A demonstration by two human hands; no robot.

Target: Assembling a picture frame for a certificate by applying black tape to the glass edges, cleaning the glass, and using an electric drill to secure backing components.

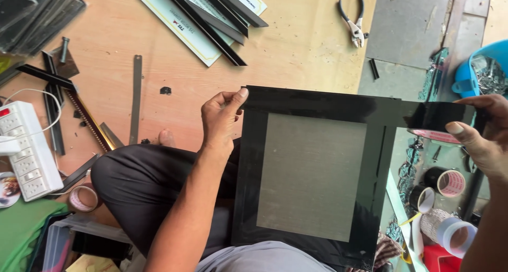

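Observation:
A square black-bordered board with a grey middle panel rests over my lap, seen from its back. My left hand grips its top left corner, thumb on the top edge. My right hand holds a roll of black tape off the board's top right corner. A shiny strip of black tape stretches from the roll along the board's top edge.
Pliers and black frame strips with white cards lie on the plywood floor ahead. A white power strip sits at left beside a metal ruler. Several tape rolls and a blue tub are at right.

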